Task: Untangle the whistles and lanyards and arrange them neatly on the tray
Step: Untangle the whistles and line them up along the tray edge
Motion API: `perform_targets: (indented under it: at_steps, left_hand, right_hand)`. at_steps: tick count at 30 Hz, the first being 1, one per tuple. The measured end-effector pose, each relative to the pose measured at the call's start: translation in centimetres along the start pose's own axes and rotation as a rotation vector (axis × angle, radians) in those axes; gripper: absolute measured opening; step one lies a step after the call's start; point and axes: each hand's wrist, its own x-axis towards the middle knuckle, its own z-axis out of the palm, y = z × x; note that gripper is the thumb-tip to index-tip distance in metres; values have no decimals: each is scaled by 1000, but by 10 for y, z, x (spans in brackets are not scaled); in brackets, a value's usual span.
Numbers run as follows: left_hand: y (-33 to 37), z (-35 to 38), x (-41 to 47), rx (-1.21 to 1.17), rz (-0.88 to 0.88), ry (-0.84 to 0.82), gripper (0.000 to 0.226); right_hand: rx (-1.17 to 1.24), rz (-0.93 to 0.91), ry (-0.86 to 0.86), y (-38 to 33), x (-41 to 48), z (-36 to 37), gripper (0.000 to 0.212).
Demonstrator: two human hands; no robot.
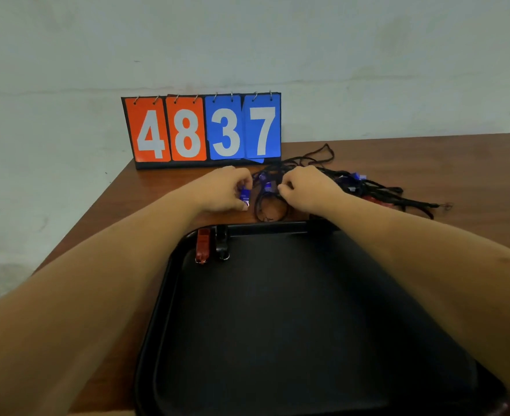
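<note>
Fingers of my left hand [226, 190] curl round a blue whistle [244, 196], while those of my right hand [304, 187] pinch a black cord [258, 205] just to its right, both working on the table [472, 175] just beyond the far rim of the tray [169, 295]. The cord runs right into a tangle [373, 192] spread across the far right of the table. The risk from here, as I judge it: pulling the two hands apart could cinch a knot tighter, or drag the whole tangle toward the tray and knock the pieces already placed out of line. By my count, two whistles lie side by side in the tray's far-left corner, a red whistle [202, 246] and a black whistle [222, 243]. At least three blue ones show off the tray, counting the one I hold, plus what looks like one red in the tangle. How many cords there are I cannot tell. One scoreboard [202, 130] stands at the far edge.
</note>
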Motion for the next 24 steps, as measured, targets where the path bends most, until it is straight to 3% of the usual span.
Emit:
perform_targets:
  at_steps: [6, 9, 14, 18, 20, 22, 24]
  left_hand:
    - [-20, -5, -12, -118, -143, -54, 36]
    - [-26, -6, -16, -145, -197, -48, 36]
    - [-28, -7, -21, -239, -244, -18, 32]
    - [-24, -12, -24, -634, -370, 152, 24]
    - [-18, -16, -25, -896, -436, 224, 34]
    - [-10, -20, -27, -1068, -414, 227, 38]
    - [-3, -23, -27, -1096, -329, 198, 33]
  right_hand:
    - [-24, 162, 109, 5, -1, -10, 26]
    - [-3, 114, 157, -9, 4, -6, 23]
    - [-31, 92, 88, -27, 25, 18, 34]
    - [56, 150, 99, -24, 26, 18, 27]
    - [109, 146, 70, -22, 19, 8, 22]
    - [176, 138, 48, -20, 9, -10, 20]
    - [254, 139, 42, -16, -1, -29, 17]
